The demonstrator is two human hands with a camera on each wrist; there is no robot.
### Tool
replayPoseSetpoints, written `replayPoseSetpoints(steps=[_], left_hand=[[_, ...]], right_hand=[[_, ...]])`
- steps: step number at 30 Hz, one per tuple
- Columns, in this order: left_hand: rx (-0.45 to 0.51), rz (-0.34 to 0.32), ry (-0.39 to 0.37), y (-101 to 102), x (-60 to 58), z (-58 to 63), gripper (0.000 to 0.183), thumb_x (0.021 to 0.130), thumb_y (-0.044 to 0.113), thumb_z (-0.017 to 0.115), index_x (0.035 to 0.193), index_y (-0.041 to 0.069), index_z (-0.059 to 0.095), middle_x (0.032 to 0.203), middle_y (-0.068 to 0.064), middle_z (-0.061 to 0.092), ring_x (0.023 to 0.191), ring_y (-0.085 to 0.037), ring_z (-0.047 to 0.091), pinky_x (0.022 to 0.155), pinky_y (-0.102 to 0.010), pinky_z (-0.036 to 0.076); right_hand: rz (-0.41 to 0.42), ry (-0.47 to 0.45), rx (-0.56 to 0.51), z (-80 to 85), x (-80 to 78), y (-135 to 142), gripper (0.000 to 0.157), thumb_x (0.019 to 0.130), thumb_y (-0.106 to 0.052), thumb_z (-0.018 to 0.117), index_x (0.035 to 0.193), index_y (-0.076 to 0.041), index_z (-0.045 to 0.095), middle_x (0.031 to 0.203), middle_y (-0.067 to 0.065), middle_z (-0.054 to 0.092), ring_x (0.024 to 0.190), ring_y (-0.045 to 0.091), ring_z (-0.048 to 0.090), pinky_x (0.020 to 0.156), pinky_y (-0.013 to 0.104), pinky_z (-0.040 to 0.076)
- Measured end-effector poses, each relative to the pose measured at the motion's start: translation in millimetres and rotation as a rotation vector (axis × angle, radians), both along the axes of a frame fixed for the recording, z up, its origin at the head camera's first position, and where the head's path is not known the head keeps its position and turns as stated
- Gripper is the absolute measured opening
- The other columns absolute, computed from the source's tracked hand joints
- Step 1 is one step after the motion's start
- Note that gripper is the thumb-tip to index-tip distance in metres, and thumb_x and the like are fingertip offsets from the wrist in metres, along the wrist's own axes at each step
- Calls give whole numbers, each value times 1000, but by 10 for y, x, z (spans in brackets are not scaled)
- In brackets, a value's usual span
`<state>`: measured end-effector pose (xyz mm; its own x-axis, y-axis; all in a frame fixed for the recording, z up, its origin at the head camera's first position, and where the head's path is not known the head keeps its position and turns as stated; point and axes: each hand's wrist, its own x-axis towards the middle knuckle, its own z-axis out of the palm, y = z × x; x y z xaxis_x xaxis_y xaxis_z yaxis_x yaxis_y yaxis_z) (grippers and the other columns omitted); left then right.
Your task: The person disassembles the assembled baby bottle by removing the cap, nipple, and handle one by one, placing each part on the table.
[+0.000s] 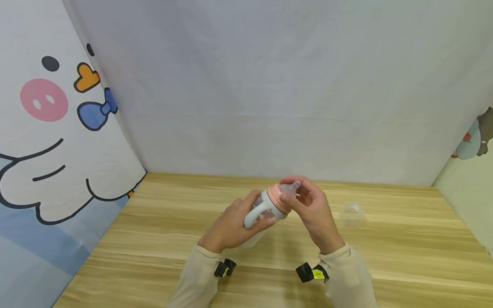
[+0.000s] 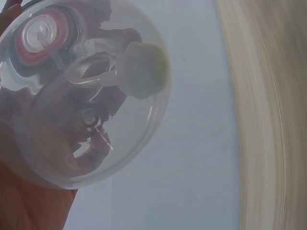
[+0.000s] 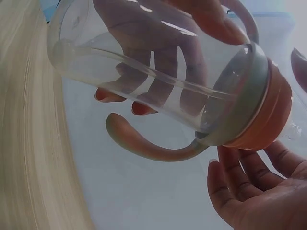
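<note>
A clear baby bottle (image 3: 158,67) with a pink collar (image 1: 276,197), a clear nipple (image 1: 292,188) and a pale handle (image 1: 257,214) is tilted above the table, nipple up and to the right. My left hand (image 1: 234,220) grips its body, fingers wrapped behind and thumb along the near side. My right hand (image 1: 315,211) holds the collar, thumb on the near side and fingers round the far side by the nipple. Inside the bottle runs a straw (image 3: 158,74) with a rounded weight (image 2: 144,71) at its end.
A clear domed cap (image 1: 352,214) rests on the wood-grain table (image 1: 404,248), right of my right hand. A pale cloth wall (image 1: 289,94) stands behind the table's back edge. Cartoon-printed cloth (image 1: 46,171) hangs at the left.
</note>
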<state>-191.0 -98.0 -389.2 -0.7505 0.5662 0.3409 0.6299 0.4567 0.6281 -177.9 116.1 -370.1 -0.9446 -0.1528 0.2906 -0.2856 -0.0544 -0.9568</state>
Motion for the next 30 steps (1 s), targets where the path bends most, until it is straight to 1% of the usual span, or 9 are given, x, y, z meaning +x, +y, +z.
replayPoseSetpoints(steps=[6, 9, 12, 15, 20, 24, 27, 30], left_hand=[[-16, 11, 4, 4, -4, 1, 46, 99, 42, 63, 133, 14, 48, 82, 5, 65, 64, -2, 58, 63, -22, 50], [-22, 15, 10, 4, -12, -7, 47, 99, 42, 64, 133, 14, 49, 82, 5, 65, 64, -2, 57, 63, -22, 50], [-25, 13, 12, 3, -11, -8, 47, 98, 42, 64, 132, 14, 49, 82, 5, 65, 64, -1, 57, 64, -21, 50], [-22, 10, 3, 0, -5, -9, 48, 99, 42, 64, 133, 14, 49, 82, 6, 65, 64, -1, 57, 64, -22, 50], [-15, 12, -8, -8, -1, -15, 49, 98, 43, 63, 135, 15, 48, 82, 6, 64, 65, -2, 56, 64, -22, 50], [-8, 9, -6, -11, -3, -19, 49, 98, 43, 64, 135, 15, 48, 83, 6, 65, 65, -1, 56, 65, -22, 50], [-3, 4, -17, -6, -5, -21, 49, 99, 42, 64, 136, 15, 47, 84, 6, 66, 65, -2, 57, 65, -23, 51], [2, 1, -24, 1, -3, -24, 49, 99, 42, 64, 136, 15, 47, 84, 6, 66, 65, -2, 58, 65, -23, 51]], right_hand=[[-4, -23, 66, 11, 5, 12, 39, 95, -12, 70, 130, -3, 58, 120, -4, 62, 105, 13, 61, 89, 24, 53], [12, -37, 79, 15, 5, 35, 41, 95, -12, 70, 132, -3, 57, 120, -4, 63, 106, 13, 61, 90, 24, 52], [32, -44, 80, 16, -1, 62, 41, 94, -12, 71, 132, -5, 56, 120, -5, 64, 108, 12, 62, 91, 23, 52], [57, -44, 68, 16, -13, 88, 41, 94, -10, 71, 132, -7, 56, 121, -4, 64, 109, 12, 62, 91, 23, 52], [108, -44, 34, 15, -26, 130, 46, 93, -8, 70, 135, -4, 52, 127, -3, 64, 112, 12, 62, 94, 23, 52], [142, -38, 16, -1, -35, 154, 49, 94, -7, 69, 138, -5, 49, 132, -1, 62, 116, 13, 61, 96, 23, 51], [177, -12, -3, -23, -45, 170, 49, 94, -5, 67, 139, -7, 48, 135, 0, 60, 117, 13, 60, 94, 24, 51], [231, 20, -34, -42, -57, 193, 49, 96, -2, 63, 142, -7, 46, 136, 0, 59, 118, 13, 59, 91, 25, 51]])
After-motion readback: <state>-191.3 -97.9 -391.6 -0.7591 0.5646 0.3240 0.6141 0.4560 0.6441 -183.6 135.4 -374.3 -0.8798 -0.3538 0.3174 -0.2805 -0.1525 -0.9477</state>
